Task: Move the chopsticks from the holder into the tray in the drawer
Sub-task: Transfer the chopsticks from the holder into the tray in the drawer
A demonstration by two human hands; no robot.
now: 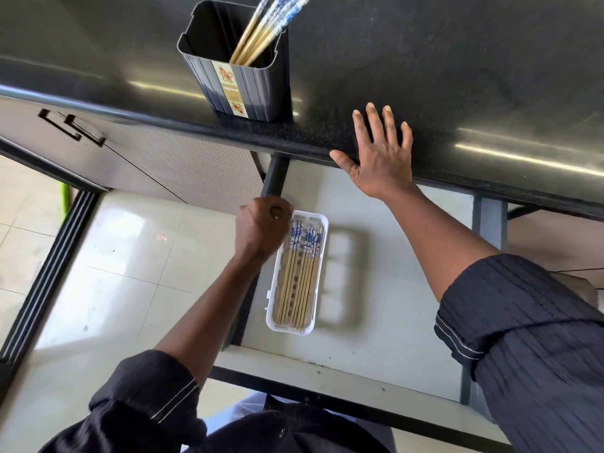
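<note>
A dark square holder [243, 83] stands near the front edge of the black counter, with several bamboo chopsticks [261, 34] with blue-and-white tops leaning in it. Below, a white tray [318, 279] lies in the open drawer [376, 354] and holds several matching chopsticks [299, 276] laid lengthwise. My left hand [261, 228] hovers at the tray's far left corner, fingers curled; whether it holds anything is hidden. My right hand [379, 152] rests flat on the counter edge, fingers spread, holding nothing.
The black counter [457, 76] spans the top of the view. A closed cabinet door with a dark handle [72, 127] sits at left. Pale tiled floor [114, 273] lies left of the drawer. The drawer's front rail [327, 403] runs near my body.
</note>
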